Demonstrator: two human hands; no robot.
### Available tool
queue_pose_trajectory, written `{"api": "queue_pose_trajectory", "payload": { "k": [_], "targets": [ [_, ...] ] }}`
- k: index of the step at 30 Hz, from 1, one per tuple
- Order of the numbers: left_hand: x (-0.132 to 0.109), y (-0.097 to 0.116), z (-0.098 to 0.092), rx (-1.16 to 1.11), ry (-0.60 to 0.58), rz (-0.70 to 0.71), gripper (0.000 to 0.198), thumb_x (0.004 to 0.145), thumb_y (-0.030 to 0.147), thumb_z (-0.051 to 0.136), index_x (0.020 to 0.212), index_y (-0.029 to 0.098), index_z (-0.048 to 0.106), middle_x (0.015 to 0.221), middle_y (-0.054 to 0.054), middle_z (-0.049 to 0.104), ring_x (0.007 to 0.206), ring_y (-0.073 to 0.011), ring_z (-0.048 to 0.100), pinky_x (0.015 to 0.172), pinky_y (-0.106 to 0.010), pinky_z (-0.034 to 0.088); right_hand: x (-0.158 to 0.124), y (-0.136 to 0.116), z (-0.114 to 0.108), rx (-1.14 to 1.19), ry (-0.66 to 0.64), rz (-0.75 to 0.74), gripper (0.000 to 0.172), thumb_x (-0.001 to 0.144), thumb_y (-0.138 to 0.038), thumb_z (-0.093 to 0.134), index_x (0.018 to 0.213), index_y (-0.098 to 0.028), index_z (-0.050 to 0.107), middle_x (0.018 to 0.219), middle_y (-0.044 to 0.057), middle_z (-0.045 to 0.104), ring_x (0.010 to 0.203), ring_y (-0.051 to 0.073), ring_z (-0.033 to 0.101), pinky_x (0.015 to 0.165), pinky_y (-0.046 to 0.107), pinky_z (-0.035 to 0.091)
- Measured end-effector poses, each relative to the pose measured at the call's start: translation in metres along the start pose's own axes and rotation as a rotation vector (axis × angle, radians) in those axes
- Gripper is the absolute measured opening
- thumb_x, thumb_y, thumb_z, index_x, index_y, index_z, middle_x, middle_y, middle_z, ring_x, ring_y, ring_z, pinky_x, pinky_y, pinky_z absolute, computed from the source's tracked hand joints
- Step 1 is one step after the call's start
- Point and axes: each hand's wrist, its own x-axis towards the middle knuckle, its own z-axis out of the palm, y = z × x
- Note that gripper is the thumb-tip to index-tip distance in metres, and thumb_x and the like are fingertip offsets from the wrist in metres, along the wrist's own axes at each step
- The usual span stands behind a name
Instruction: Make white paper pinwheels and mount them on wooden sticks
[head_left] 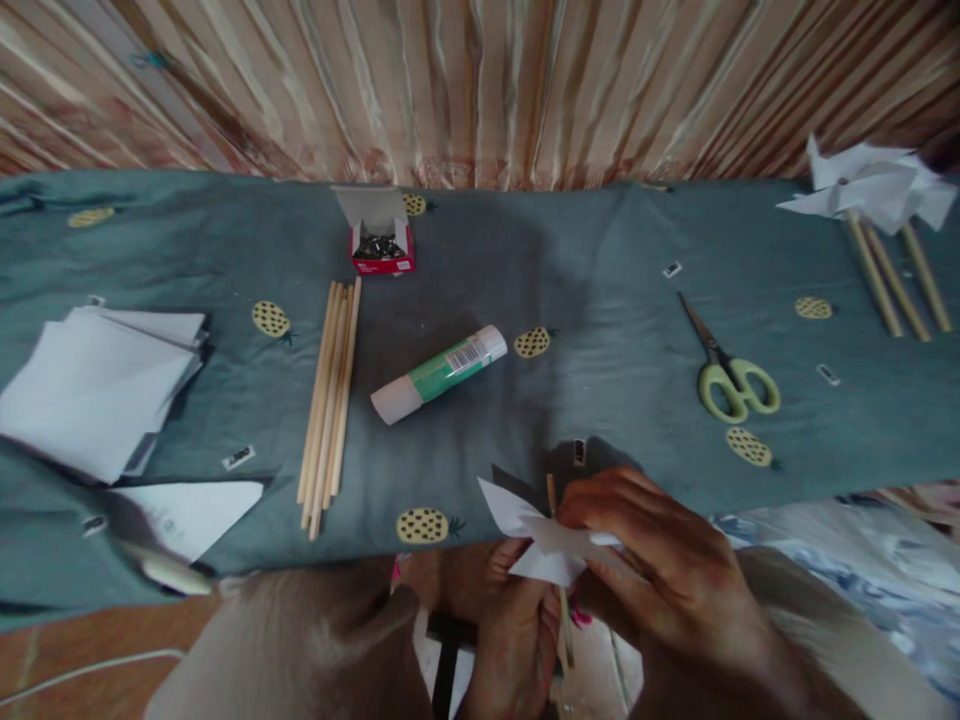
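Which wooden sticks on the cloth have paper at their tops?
The three sticks at the far right, with white folded paper over their upper ends. The bundle left of the glue stick lies bare.

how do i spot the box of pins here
Look at the grey-green pineapple-print cloth. Near its far edge, just beyond the bundle of bare wooden sticks, sits a small red cardboard box. It alone is red, its white lid flipped up over shiny metal pins.

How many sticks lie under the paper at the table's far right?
3: left stick, middle stick, right stick, side by side below the white paper pinwheels; paper may hide more.
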Motion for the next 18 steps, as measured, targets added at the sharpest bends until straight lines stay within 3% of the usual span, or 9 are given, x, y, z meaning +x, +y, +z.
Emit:
{"api": "queue_pose_trajectory", "payload": {
  "k": [4, 7, 11, 18],
  "targets": [
    [-0.0014, 0.0012, 0.0021, 0.005, 0.064, -0.028, 0.033, 0.043, 0.016, 0.077, 0.070, 0.023, 0.059, 0.073, -0.002, 0.071, 0.064, -0.0186, 0.065, 0.060, -0.028, 0.053, -0.0028, 0.0023, 0.0037, -0.062, 0.017, -0.022, 0.015, 0.087, -0.008, 0.051, 0.098, -0.017, 0.058, 0.087, 0.004, 0.065, 0.083, 0.015, 0.059, 0.074, 0.027, 0.049],
    [-0.0022, 0.0028, 0.0028, 0.025, 0.097, -0.048, 0.034, 0.042, 0.015, 0.076, 0.070, 0.023, 0.058, 0.066, 0.001, 0.068, 0.058, -0.0158, 0.063, 0.058, -0.026, 0.052, -0.0030, 0.0035, 0.0049, -0.071, 0.028, -0.015, 0.016, 0.086, -0.007, 0.052, 0.098, -0.016, 0.058, 0.089, 0.005, 0.065, 0.086, 0.016, 0.060, 0.075, 0.028, 0.049],
    [-0.0014, 0.0030, 0.0023, 0.045, 0.094, -0.021, 0.034, 0.042, 0.017, 0.080, 0.067, 0.022, 0.058, 0.062, 0.003, 0.065, 0.056, -0.0125, 0.059, 0.061, -0.024, 0.051, 0.0001, 0.0043, 0.0044, -0.087, 0.056, -0.011, 0.016, 0.086, -0.007, 0.051, 0.096, -0.017, 0.058, 0.087, 0.005, 0.066, 0.083, 0.016, 0.061, 0.072, 0.028, 0.050],
    [0.0006, 0.0031, 0.0022, 0.093, 0.129, 0.010, 0.030, 0.043, 0.017, 0.081, 0.064, 0.021, 0.060, 0.068, 0.001, 0.067, 0.071, -0.0175, 0.066, 0.073, -0.028, 0.054, 0.0021, 0.0037, 0.0046, -0.075, 0.053, 0.018, 0.015, 0.087, -0.009, 0.051, 0.096, -0.018, 0.059, 0.086, 0.004, 0.066, 0.080, 0.016, 0.060, 0.069, 0.029, 0.051]
  ]
}}
